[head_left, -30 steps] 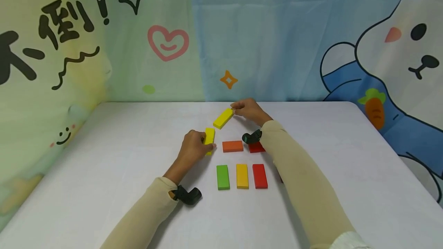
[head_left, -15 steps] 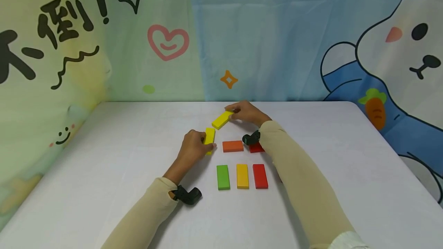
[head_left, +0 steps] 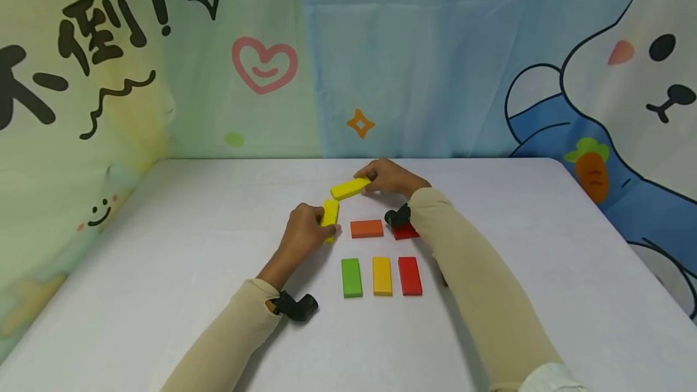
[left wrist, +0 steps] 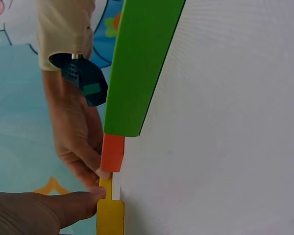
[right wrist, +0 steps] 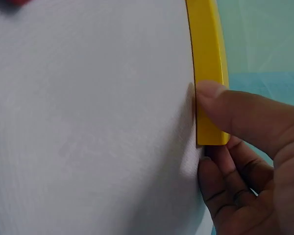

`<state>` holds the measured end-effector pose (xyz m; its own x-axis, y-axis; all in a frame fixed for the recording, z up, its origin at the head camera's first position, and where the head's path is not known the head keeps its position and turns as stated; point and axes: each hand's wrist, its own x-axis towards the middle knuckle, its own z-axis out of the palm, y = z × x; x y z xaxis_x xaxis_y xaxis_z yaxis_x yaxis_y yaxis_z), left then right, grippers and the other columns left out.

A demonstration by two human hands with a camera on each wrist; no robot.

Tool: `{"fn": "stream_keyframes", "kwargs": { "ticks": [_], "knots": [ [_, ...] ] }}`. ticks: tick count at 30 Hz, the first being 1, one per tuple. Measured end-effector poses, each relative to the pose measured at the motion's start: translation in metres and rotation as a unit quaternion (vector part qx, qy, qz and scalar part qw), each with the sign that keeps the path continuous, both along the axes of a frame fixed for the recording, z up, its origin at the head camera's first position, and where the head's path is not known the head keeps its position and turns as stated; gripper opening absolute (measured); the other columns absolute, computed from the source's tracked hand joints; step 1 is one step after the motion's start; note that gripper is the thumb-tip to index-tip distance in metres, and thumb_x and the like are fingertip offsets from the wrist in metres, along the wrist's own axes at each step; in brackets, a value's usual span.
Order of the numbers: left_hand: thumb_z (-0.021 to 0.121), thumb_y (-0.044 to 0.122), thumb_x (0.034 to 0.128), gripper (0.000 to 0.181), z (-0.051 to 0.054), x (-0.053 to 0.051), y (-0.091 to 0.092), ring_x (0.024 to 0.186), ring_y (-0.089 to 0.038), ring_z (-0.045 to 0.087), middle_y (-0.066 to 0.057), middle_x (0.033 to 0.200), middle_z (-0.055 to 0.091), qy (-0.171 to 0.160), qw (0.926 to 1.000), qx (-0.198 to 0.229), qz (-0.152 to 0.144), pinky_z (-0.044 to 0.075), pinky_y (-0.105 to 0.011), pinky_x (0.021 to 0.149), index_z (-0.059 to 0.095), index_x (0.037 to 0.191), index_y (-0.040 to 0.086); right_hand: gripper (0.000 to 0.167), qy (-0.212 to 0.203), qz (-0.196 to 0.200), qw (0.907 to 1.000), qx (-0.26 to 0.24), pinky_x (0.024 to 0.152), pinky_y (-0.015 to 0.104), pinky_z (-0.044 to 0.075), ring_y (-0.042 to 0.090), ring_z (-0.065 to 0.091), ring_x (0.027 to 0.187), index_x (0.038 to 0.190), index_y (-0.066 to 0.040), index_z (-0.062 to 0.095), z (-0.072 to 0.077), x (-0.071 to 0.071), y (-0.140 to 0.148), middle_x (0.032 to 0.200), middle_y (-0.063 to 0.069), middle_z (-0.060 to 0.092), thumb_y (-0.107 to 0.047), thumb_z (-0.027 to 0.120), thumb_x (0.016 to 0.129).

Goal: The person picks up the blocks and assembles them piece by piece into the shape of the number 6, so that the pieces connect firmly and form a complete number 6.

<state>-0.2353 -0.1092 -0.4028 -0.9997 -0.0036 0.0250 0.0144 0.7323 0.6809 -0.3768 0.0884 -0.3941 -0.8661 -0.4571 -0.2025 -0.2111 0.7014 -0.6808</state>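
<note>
Starting at the far left, there's a fabric-looking backdrop (head_left: 435, 65) with faint creases, printed with chunky dark lettering and a pink heart. The white table (head_left: 136, 259) in front has a fine, woven-looking texture in the wrist views. Next up is a beige sleeve (head_left: 234, 325), soft and a bit wrinkled, with a black wrist camera (head_left: 296, 307) at the cuff.

The left hand (head_left: 303, 233) is pinching a yellow block (head_left: 330, 213), thumb at the near end, fingertips mostly hidden. That block's a flat, slim rectangle lying nearly lengthwise to the person. Just past its far end is a second yellow block (head_left: 349, 189), slanting up to the right; can't really tell if the two touch. Right wrist view shows it's smooth and kinda glossy with bevelled edges, no idea if it's wood or plastic.

Below sit a flat green block (head_left: 351, 278), then an orange block (head_left: 366, 228) lying crosswise, then an amber block (head_left: 382, 276).

The right hand (head_left: 391, 178) pinches the second yellow one's right end, thumb on its face. A half-covered red block (head_left: 405, 232) sits under that wrist, with another crisp-edged red slab (head_left: 410, 276) nearer the person.
</note>
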Motion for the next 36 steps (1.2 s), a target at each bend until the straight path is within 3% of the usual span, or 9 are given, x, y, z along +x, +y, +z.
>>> {"fn": "stream_keyframes", "kwargs": {
  "ticks": [12,21,36],
  "knots": [
    [0.081,0.016,0.0808,0.025,0.002,0.003,0.001,0.077,-0.021,0.046,-0.008,0.076,0.043,0.008,0.9999,-0.010,0.001,0.033,-0.027,0.057,0.065,0.083,-0.003,0.038,0.034,0.051,0.9967,0.053,0.082,0.032,0.045,0.024,0.050,0.095,0.125,-0.005,0.067,0.008,-0.003,0.011,0.113,0.009,0.062,-0.008,0.073,0.087],
    [0.080,0.014,0.0809,0.024,0.002,0.003,0.002,0.079,-0.022,0.046,-0.009,0.078,0.044,0.009,1.0000,0.001,0.001,0.034,-0.027,0.058,0.065,0.085,-0.004,0.039,0.081,0.112,0.9845,0.108,0.084,0.033,0.047,0.024,0.052,0.095,0.125,-0.008,0.067,0.017,-0.007,0.002,0.115,0.008,0.063,-0.007,0.073,0.087],
    [0.079,0.014,0.0824,0.033,0.000,0.003,0.002,0.084,-0.023,0.048,-0.012,0.087,0.050,-0.006,0.9998,0.016,0.010,0.040,-0.026,0.059,0.069,0.105,-0.008,0.039,0.061,0.100,0.9875,0.105,0.081,0.031,0.047,0.024,0.050,0.094,0.126,-0.010,0.067,0.020,-0.003,-0.001,0.109,0.007,0.062,-0.007,0.072,0.087]
  ]
}}
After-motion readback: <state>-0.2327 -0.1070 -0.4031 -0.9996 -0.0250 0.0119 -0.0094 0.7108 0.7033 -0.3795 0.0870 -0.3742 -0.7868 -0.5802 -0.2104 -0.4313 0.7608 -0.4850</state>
